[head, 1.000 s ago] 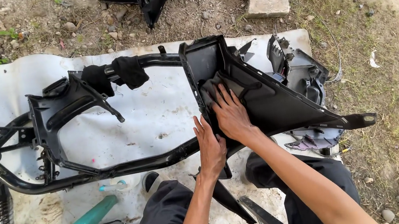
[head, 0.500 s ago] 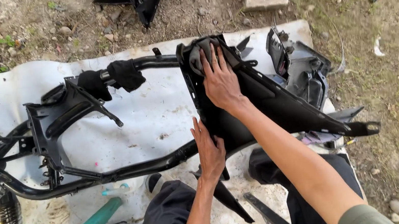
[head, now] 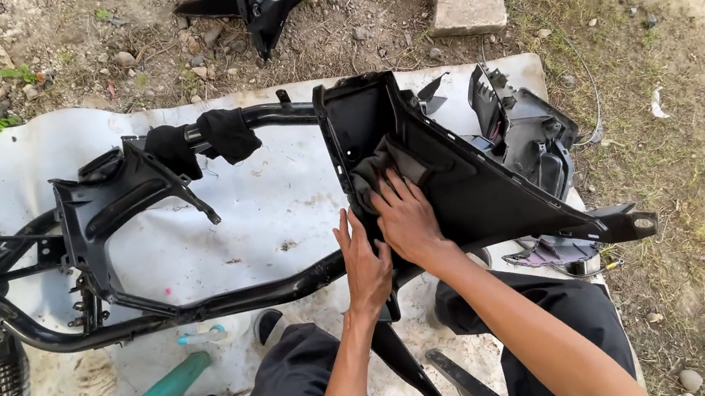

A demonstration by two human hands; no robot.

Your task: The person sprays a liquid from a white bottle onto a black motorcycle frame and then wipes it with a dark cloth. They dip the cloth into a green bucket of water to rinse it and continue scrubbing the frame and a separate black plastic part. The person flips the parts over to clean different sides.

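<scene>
My right hand lies flat and open, pressing a grey rag into the hollow of the black plastic panel, which rests on the motorbike frame over the white sheet. My left hand is open too, its palm braced against the panel's lower edge. The panel looks light and stiff but a bit springy, probably brittle at its thin tabs, so the thick rim seems the safest hold. The rag is soft and limp.

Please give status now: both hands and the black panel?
Left hand flat on black plastic panel edge. Right hand presses grey cloth inside it. Nothing in the way.
</scene>
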